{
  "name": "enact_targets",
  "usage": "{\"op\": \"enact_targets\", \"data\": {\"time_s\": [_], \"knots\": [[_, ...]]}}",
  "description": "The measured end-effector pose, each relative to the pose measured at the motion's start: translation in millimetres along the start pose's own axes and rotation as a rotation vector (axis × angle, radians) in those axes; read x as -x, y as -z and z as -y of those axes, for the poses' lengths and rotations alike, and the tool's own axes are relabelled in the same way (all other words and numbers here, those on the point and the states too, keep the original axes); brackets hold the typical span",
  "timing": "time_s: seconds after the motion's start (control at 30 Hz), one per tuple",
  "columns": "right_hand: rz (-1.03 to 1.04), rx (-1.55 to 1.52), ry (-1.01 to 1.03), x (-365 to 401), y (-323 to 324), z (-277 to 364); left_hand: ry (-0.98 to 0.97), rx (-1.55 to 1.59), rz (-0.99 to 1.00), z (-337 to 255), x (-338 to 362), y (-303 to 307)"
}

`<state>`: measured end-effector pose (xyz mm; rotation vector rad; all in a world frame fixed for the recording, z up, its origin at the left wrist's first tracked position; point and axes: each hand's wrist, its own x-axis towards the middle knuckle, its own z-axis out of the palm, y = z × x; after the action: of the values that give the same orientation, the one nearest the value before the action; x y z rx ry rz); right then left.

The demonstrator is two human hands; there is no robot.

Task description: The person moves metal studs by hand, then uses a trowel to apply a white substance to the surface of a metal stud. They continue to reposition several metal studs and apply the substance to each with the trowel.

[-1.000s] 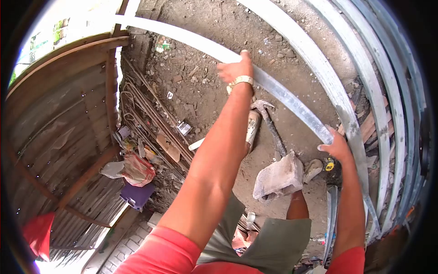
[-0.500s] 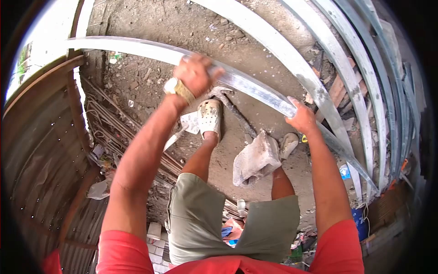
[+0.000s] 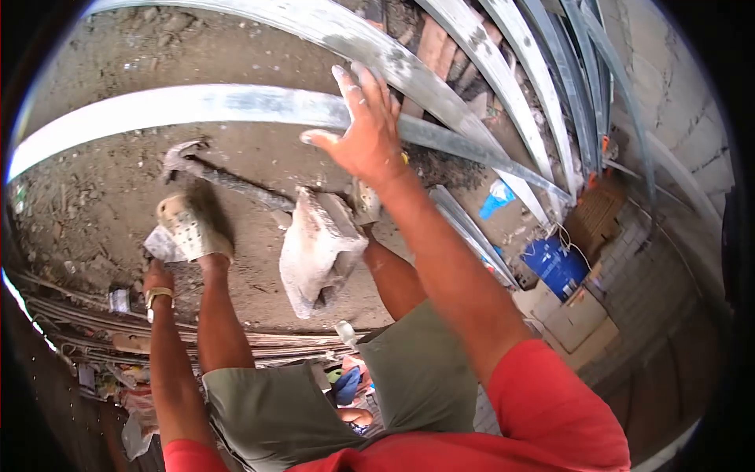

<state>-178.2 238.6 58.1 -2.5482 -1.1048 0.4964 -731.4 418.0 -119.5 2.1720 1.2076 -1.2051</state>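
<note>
— Fingers (image 3: 363,90) of the right hand (image 3: 366,134)?
— Spread wide, gripping nothing; palm flat on the long metal strip (image 3: 197,106), which passes under them.
— And the left hand (image 3: 157,279)?
— Off the strip now (it held it a moment ago), down by the sandal (image 3: 189,230), grip unclear. Only one hand steadies it.

Right hand spread open at arm's length, left hand held low.

The right hand (image 3: 363,132) is raised ahead, the right arm (image 3: 440,259) stretched nearly straight from the shoulder, palm turned away, fingers (image 3: 368,85) splayed wide and the thumb (image 3: 318,140) stuck out to the person's left (nothing is clasped in it). The left arm (image 3: 167,370) reaches straight down, well below and to the left of that open palm, wrist unbent; the left hand (image 3: 157,277) shows only its back, fingers hidden.
</note>
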Motion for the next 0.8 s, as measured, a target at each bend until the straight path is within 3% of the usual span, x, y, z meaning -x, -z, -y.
{"op": "enact_targets", "data": {"time_s": [0.03,0.1,0.17,0.2,0.27,0.3,0.33,0.4,0.47,0.53,0.6,0.63,0.67,0.7,0.73,0.8], "knots": [[-0.074,-0.075,-0.004,14,-1,6,0.176,-0.003,0.056,-5,-7,3],[-0.232,-0.229,-0.005,39,2,19,0.178,-0.017,0.009,-5,-11,5],[-0.242,-0.368,-0.076,77,4,30,0.207,-0.016,-0.076,-3,3,34],[-0.175,-0.473,-0.239,98,4,39,0.232,0.002,-0.149,-6,11,60],[0.08,-0.77,-0.528,132,15,65,-0.029,-0.116,-0.088,45,10,89],[0.202,-0.85,-0.618,143,23,79,0.005,-0.016,-0.125,43,26,125],[0.325,-0.89,-0.602,152,29,95,0.033,0.084,-0.161,30,47,169],[0.551,-0.967,-0.513,156,51,127,-0.094,0.181,-0.37,-8,93,238],[0.741,-1.134,-0.47,146,85,162,-0.158,0.431,-0.327,-74,145,299],[0.721,-1.194,-0.305,149,117,182,-0.262,0.53,-0.424,-160,191,331],[0.564,-1.315,-0.36,156,147,185,-0.228,0.819,-0.4,-262,233,340],[0.485,-1.374,-0.387,162,156,183,-0.153,0.659,-0.371,-318,262,354],[0.357,-1.294,-0.562,176,162,164,-0.138,0.671,-0.209,-361,277,353],[0.226,-1.216,-0.734,190,167,145,-0.537,0.723,-0.305,-384,274,325],[-0.088,-1.129,-0.604,227,120,100,-0.612,0.759,-0.234,-421,301,333],[-0.186,-0.909,-1.1,238,164,16,-0.674,0.76,-0.025,-446,329,343]]}}
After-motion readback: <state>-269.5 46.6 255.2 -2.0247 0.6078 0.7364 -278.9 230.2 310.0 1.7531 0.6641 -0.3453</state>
